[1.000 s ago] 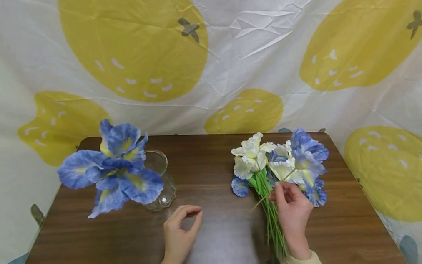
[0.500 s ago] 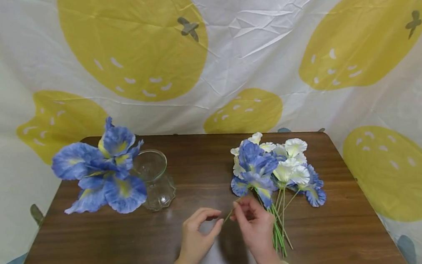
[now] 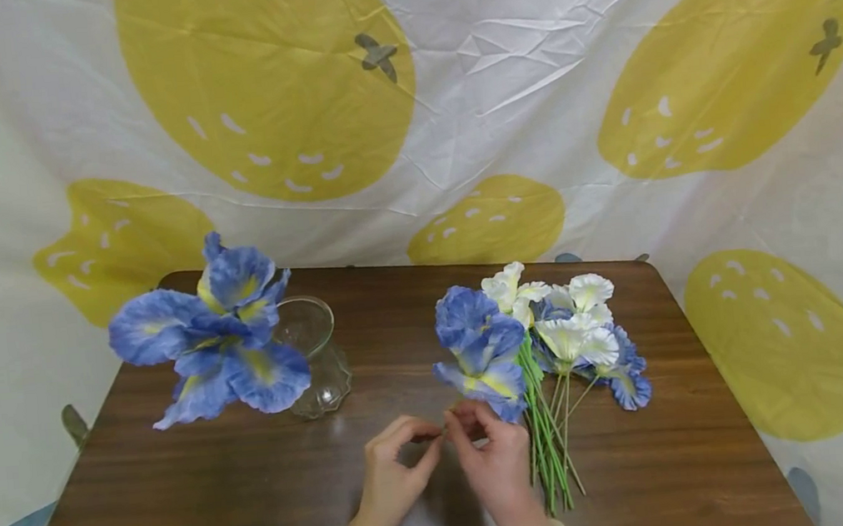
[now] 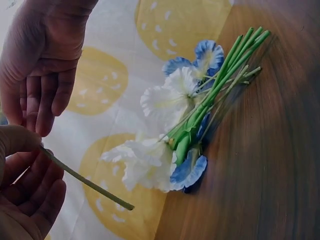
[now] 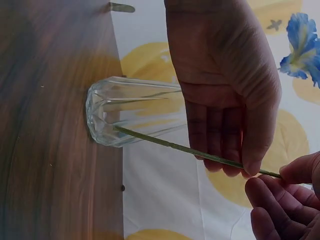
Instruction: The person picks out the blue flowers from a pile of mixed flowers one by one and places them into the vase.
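A blue artificial iris (image 3: 478, 354) is held between both hands, its flower just beyond the fingers in the head view. My right hand (image 3: 495, 461) pinches its green stem (image 5: 172, 145) between thumb and fingertips. Close beside it, my left hand (image 3: 395, 476) pinches the same stem lower down. The stem's free end reaches past the left fingers, as the left wrist view shows with the stem (image 4: 90, 183) sloping down. Left of the hands stands a clear glass vase (image 3: 319, 380) with another blue iris (image 3: 206, 340) leaning out to the left.
A bunch of white irises (image 3: 579, 339) and blue irises (image 3: 629, 370) lies at the right of the brown wooden table (image 3: 209, 499). Their green stems (image 3: 547, 452) point toward the person. A lemon-patterned cloth (image 3: 485, 124) hangs behind the table.
My right hand has moved left from over the bunch, bringing a blue iris with it. My left hand has moved right and taken hold of the stem. The iris in the vase has swayed slightly.
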{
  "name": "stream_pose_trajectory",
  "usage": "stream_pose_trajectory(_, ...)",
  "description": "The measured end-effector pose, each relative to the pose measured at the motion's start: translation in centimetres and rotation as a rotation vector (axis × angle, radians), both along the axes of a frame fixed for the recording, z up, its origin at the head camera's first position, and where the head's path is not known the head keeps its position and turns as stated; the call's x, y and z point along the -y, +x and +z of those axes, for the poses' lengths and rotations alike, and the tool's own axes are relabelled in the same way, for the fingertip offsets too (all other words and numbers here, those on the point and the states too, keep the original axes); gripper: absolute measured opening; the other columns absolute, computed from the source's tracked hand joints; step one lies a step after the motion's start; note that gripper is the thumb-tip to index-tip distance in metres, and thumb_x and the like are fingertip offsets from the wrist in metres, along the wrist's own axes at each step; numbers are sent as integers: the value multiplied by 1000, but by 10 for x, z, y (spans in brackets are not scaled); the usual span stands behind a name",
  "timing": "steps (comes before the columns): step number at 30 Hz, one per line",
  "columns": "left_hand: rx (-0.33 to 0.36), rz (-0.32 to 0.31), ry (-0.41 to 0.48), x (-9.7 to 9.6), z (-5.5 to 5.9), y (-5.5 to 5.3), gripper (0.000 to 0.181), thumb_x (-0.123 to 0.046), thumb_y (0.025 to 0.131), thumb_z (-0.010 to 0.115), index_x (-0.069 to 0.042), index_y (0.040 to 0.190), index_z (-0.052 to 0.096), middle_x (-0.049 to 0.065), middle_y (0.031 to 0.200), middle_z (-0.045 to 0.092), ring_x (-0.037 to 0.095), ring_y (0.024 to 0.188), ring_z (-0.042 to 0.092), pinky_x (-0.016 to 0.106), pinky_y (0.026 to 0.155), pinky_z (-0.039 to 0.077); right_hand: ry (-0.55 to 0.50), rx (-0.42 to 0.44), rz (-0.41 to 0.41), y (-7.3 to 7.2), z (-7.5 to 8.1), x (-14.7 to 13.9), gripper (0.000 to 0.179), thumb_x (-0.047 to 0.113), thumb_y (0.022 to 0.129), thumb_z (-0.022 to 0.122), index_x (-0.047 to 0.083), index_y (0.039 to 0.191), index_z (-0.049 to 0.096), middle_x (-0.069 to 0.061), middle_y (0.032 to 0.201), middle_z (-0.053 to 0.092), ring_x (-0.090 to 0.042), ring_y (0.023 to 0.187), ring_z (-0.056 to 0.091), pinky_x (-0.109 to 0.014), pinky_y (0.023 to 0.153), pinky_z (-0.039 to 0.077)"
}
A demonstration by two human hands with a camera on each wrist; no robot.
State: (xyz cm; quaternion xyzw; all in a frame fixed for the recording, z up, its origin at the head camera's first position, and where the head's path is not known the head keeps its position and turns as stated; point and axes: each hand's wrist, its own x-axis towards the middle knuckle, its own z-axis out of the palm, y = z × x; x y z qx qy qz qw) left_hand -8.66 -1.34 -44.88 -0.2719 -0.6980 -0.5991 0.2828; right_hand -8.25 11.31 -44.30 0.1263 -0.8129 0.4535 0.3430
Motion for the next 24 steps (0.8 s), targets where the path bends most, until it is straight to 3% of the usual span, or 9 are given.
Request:
stream_pose_trajectory(8, -31, 65, -4, 4, 3, -10, 25, 24, 59, 69, 5, 74, 63, 14, 68, 62, 21, 56, 59, 21, 53, 50, 27, -55, 1, -2, -3, -4, 16, -5, 72, 75, 5, 83, 68, -1, 67, 68, -6, 52, 60, -16, 49, 48)
stream_pose_trajectory(14, -98, 179, -9, 23, 5, -45, 23, 20, 63, 70, 4, 79, 66, 12, 73, 65, 21, 60, 61, 21, 58, 51, 3, -30, -36, 3, 7, -20, 18, -15, 70, 71, 0, 81, 66, -4, 62, 65, -10, 49, 59, -16, 47, 47)
stream_pose_trajectory(18, -103, 200, 62, 39, 22, -68, 20, 20, 69, 67, 7, 83, 66, 16, 77, 65, 17, 66, 62, 18, 62, 51, -19, 18, -139, 7, 9, -38, 15, -17, 71, 69, -3, 77, 65, -7, 59, 64, -9, 46, 57, -15, 43, 44)
stream_pose_trajectory(24, -91, 253, 182, 57, 51, -90, 12, 17, 76, 63, 10, 86, 65, 22, 78, 63, 4, 75, 59, 14, 66, 49, -98, 102, -299, 3, -17, -83, 6, -7, 79, 69, -1, 78, 66, -7, 59, 65, 3, 51, 55, -11, 45, 44)
